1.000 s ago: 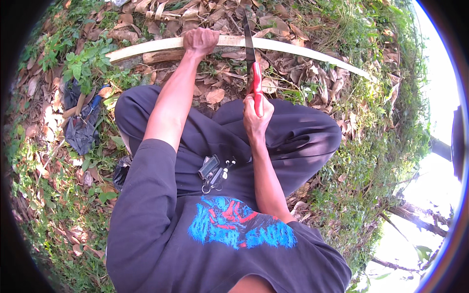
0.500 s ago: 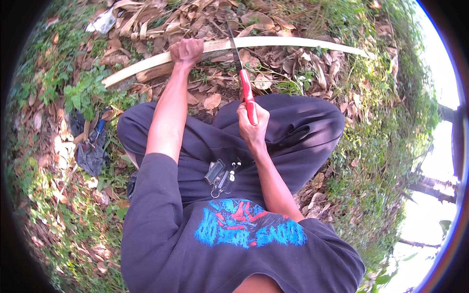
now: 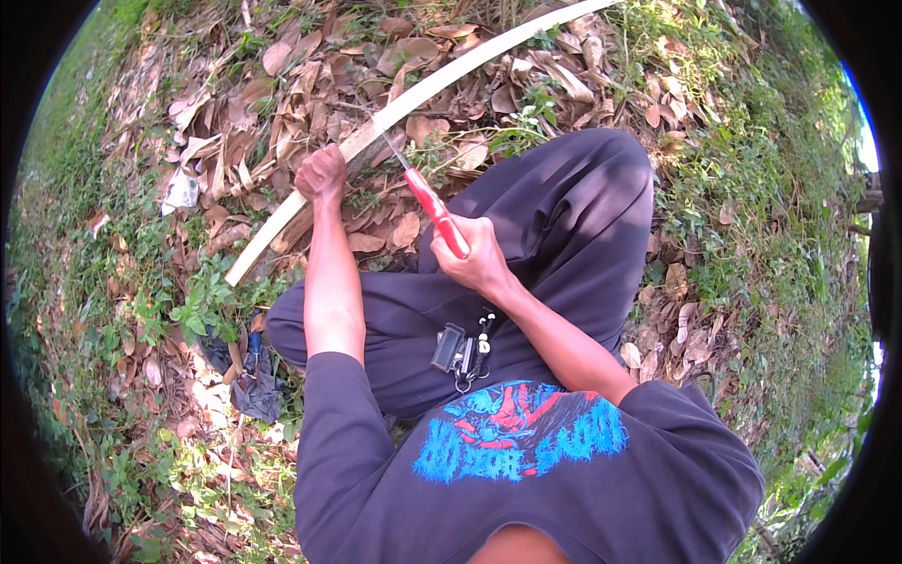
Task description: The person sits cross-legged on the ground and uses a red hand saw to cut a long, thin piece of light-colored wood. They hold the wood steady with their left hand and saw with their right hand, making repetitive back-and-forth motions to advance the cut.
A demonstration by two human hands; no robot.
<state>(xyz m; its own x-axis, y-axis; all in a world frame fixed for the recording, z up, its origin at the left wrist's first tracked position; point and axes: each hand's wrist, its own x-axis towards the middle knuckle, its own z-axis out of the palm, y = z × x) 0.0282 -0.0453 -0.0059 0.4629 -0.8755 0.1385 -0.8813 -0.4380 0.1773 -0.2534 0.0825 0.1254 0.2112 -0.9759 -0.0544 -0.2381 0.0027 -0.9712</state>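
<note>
My left hand [image 3: 323, 174] is closed round a long pale wooden strip [image 3: 460, 71], which looks like split bamboo. The strip slants from the lower left to the far right. In my right hand [image 3: 477, 258] is a pruning saw [image 3: 434, 209] with a red handle. Its narrow dark blade meets the strip just right of my left fist; part of the blade is hidden there. Below the strip, next to my left wrist, lies a brown piece of wood [image 3: 296, 228].
My crossed legs [image 3: 564, 216] in dark trousers are close below the saw. A small dark case [image 3: 449, 347] with a beaded cord rests on my lap. A black plastic bag [image 3: 259, 397] lies at left. Dry leaves [image 3: 413, 56] and a white scrap [image 3: 180, 192] cover the ground.
The view has turned, so the strip now slants more steeply. The blade showed far beyond the strip before; now the handle is nearer the strip and tilted left.
</note>
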